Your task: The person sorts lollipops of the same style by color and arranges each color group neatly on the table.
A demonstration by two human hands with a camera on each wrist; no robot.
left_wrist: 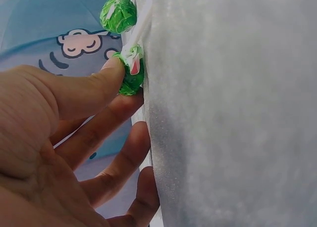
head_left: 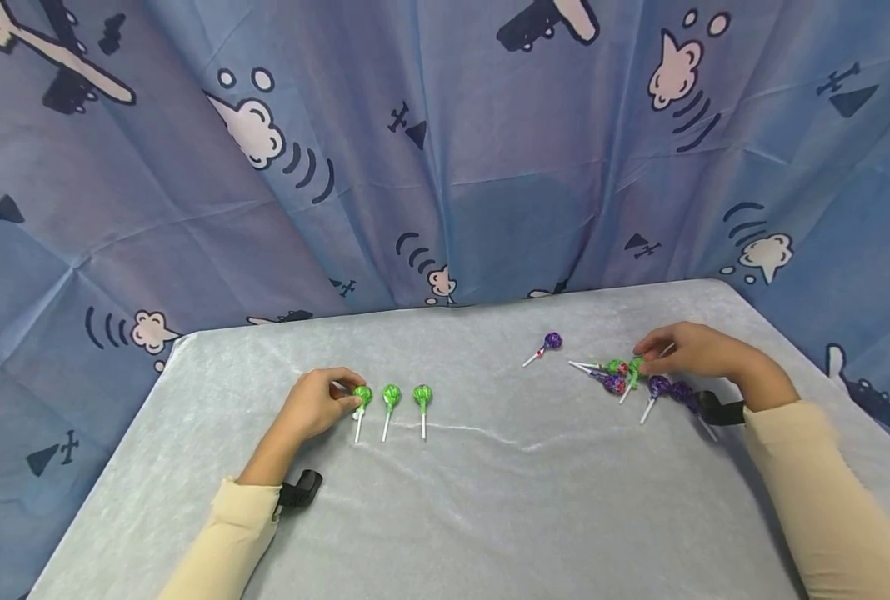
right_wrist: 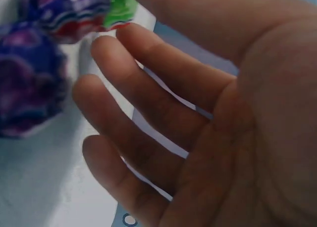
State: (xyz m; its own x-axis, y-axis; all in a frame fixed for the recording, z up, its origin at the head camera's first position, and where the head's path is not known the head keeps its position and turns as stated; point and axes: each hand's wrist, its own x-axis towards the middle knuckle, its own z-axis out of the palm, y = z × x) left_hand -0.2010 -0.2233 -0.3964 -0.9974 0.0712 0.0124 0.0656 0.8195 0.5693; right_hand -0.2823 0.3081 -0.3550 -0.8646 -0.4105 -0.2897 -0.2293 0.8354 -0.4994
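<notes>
My left hand [head_left: 316, 406] pinches the head of a green-wrapped lollipop [left_wrist: 132, 78] between thumb and index finger; the other fingers spread loosely near the cloth. Two more green lollipops, one in the middle [head_left: 391, 396] and one at the right [head_left: 422, 395], lie beside it in a row, sticks toward me. Over at the right, my right hand [head_left: 688, 350] has thumb and index finger at the head of another green lollipop [head_left: 635, 371], its remaining fingers apart. Around that hand lie several purple lollipops [head_left: 658, 386] and another green one [head_left: 614, 366], sticks pointing different ways.
One purple lollipop [head_left: 552, 341] lies apart, toward the back of the table. A pale grey cloth covers the table [head_left: 490, 517]. Behind it hangs a blue curtain [head_left: 520, 217] with airplane and cloud prints. Each wrist wears a black camera band.
</notes>
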